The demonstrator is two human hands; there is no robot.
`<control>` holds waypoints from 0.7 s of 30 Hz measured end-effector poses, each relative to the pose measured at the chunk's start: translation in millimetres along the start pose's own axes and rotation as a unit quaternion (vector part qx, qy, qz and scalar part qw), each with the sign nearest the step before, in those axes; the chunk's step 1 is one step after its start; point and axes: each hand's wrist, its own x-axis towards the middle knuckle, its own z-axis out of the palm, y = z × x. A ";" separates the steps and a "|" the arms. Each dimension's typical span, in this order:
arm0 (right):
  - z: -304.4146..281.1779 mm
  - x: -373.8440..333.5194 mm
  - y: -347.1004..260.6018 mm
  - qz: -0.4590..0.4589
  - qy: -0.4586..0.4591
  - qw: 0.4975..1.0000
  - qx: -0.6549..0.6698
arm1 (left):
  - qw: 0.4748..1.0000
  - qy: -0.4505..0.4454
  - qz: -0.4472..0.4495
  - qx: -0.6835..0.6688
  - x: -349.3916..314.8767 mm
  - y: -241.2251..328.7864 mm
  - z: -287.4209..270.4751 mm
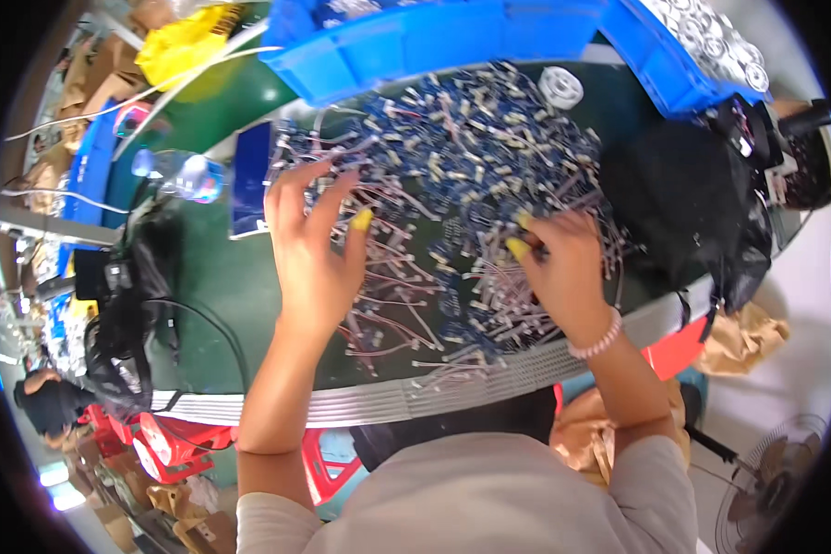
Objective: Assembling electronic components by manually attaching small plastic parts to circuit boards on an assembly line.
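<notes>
A wide heap of small blue circuit boards (494,125) with pale connectors covers the middle of the green table. Thin pinkish-white cables with small plugs (392,277) lie along its left and near sides. Over the heap's left edge, my left hand (309,240) has its fingers apart, with a yellow finger cot on the thumb. My right hand (568,263) bends over more cables (508,300) on the right. Its thumb and forefinger, both in yellow finger cots, curl close together; whatever lies between them is too small to make out.
Blue bins (434,46) stand along the far edge, the right one containing white rings. One white ring part (560,87) sits by the heap. A dark blue flat box (252,180) and a clear bottle (194,177) are at left, a black bag (669,189) at right.
</notes>
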 end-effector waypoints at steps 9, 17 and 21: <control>-0.5 -9.0 10.0 0.022 0.014 0.990 0.138 | 0.978 -0.143 0.049 -0.146 -7.6 45.4 54.3; -8.1 -7.1 8.9 0.015 -0.006 0.989 0.146 | 0.971 -0.181 0.141 -0.067 7.4 52.1 43.8; -0.8 -8.0 10.4 -0.006 0.042 0.978 0.203 | 0.940 -0.113 -0.004 -0.320 -21.5 47.6 35.6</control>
